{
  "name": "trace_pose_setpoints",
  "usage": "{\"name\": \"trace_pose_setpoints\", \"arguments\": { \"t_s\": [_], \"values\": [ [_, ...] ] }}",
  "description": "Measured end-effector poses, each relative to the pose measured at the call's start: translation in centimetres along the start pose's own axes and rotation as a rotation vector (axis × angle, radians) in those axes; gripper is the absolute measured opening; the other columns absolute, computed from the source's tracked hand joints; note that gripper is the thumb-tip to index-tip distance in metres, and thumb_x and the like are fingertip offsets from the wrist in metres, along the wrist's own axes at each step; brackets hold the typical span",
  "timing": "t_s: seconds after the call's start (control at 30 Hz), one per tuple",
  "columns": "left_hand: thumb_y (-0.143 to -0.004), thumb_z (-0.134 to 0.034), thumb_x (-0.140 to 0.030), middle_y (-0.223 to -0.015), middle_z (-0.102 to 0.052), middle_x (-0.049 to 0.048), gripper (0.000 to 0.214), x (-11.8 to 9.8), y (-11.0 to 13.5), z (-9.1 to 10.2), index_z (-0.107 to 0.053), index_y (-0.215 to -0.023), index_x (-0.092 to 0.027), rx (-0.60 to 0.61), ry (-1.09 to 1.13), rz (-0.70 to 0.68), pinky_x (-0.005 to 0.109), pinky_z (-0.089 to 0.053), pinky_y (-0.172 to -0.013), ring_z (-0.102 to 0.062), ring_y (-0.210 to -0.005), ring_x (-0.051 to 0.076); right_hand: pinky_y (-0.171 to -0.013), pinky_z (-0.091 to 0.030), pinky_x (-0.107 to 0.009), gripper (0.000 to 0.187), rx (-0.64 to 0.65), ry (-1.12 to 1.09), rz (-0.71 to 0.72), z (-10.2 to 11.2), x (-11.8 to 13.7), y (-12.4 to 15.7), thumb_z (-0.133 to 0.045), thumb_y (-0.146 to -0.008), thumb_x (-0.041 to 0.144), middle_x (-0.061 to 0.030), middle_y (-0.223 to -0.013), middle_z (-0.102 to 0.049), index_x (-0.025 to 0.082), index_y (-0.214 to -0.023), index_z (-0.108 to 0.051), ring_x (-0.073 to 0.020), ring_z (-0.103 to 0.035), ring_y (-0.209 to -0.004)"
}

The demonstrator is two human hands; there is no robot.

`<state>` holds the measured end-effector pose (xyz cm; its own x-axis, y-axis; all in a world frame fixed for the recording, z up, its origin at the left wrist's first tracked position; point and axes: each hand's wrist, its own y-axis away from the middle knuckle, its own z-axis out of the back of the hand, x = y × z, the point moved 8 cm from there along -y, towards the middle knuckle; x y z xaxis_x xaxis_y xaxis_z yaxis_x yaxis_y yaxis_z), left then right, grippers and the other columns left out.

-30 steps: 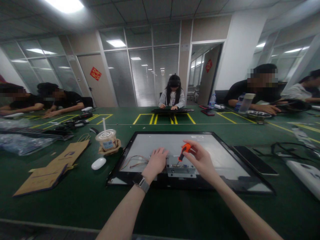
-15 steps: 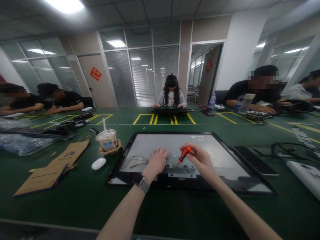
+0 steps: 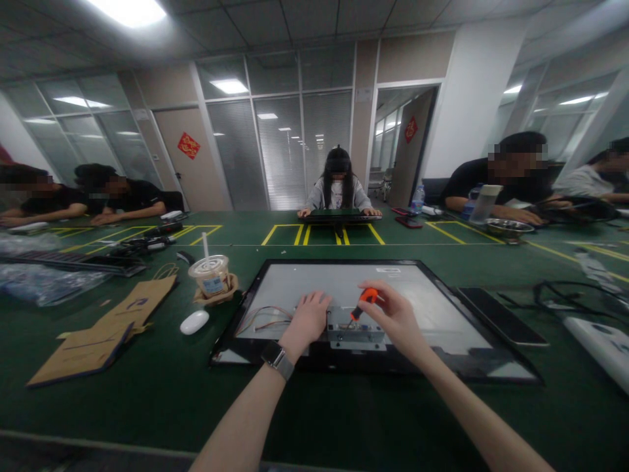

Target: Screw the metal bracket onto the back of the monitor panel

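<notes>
Screwdriver (image 3: 366, 303) with an orange and black handle slants down and to the left in the right hand (image 3: 393, 313), its handle pinched between the thumb and fingers. Its shaft points into a grey metal bracket (image 3: 356, 338), though whether the tip touches a screw is too small to tell. The bracket sits at the near middle of a large flat panel (image 3: 289, 278), which lies on the green desk (image 3: 147, 416), pale on its upper face with a black border. Just left of the bracket, the left hand (image 3: 308, 318) rests palm down on the panel, fingers extended, close together and gripping nothing visible; its thumb is hard to make out. A watch (image 3: 278, 358) circles the left wrist. Thin wires (image 3: 265, 318) lie on the panel left of that hand.

Left of the panel are a lidded drink cup (image 3: 211, 280) with a straw, a white oval object (image 3: 194, 322) nearer, and a flattened brown paper bag (image 3: 108, 334) farther left. A black slab (image 3: 501, 316) lies by the panel's right edge. On the far side of the desk, a person (image 3: 339, 190) sits with both hands at a dark flat object (image 3: 341, 217).
</notes>
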<state>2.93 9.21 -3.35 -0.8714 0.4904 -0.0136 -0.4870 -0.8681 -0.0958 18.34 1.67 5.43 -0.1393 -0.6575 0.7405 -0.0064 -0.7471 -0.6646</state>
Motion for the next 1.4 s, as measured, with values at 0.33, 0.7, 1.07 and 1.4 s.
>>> {"name": "trace_pose_setpoints", "arguments": {
  "t_s": [0.33,0.7,1.07,1.4],
  "values": [
    [-0.093,-0.039,-0.012,-0.148,-0.047,0.0140,0.050,0.2,-0.2,-0.7,-0.046,-0.142,-0.017,-0.032,0.003,-0.026,0.047,-0.037,-0.111,-0.045,-0.134,0.028,-0.084,-0.058,-0.036,0.024,0.074,-0.065,-0.028,-0.2,0.4,0.4,-0.055,-0.096,0.033,-0.0073,-0.105,-0.071,0.025,-0.114,-0.068,-0.0216,-0.069,-0.095],
    [-0.095,-0.034,-0.012,-0.150,-0.045,0.0128,0.049,0.2,0.0,-0.3,-0.046,-0.142,-0.018,-0.013,0.033,0.002,0.047,-0.034,-0.113,-0.044,-0.136,0.027,-0.072,-0.058,-0.033,0.015,-0.028,0.059,0.059,0.4,0.5,0.0,-0.068,-0.087,0.030,-0.0035,-0.085,-0.066,0.025,-0.099,-0.074,-0.0187,-0.065,-0.079],
    [-0.095,-0.034,-0.011,-0.148,-0.047,0.0134,0.048,0.0,0.0,-0.2,-0.048,-0.140,-0.018,-0.031,0.017,-0.006,0.045,-0.036,-0.112,-0.046,-0.134,0.027,-0.086,-0.060,-0.040,0.030,0.075,0.042,0.008,-0.4,0.2,0.4,-0.059,-0.091,0.023,-0.0083,-0.110,-0.075,0.025,-0.121,-0.063,-0.0229,-0.073,-0.095],
    [-0.091,-0.037,-0.009,-0.149,-0.045,0.0137,0.052,0.0,0.1,0.1,-0.045,-0.142,-0.018,0.007,0.025,0.003,0.046,-0.035,-0.113,-0.045,-0.135,0.027,-0.076,-0.060,-0.035,0.019,-0.012,0.197,0.104,0.1,1.4,0.1,-0.069,-0.084,0.026,-0.0047,-0.090,-0.070,0.024,-0.103,-0.072,-0.0203,-0.068,-0.081]
  ]
}}
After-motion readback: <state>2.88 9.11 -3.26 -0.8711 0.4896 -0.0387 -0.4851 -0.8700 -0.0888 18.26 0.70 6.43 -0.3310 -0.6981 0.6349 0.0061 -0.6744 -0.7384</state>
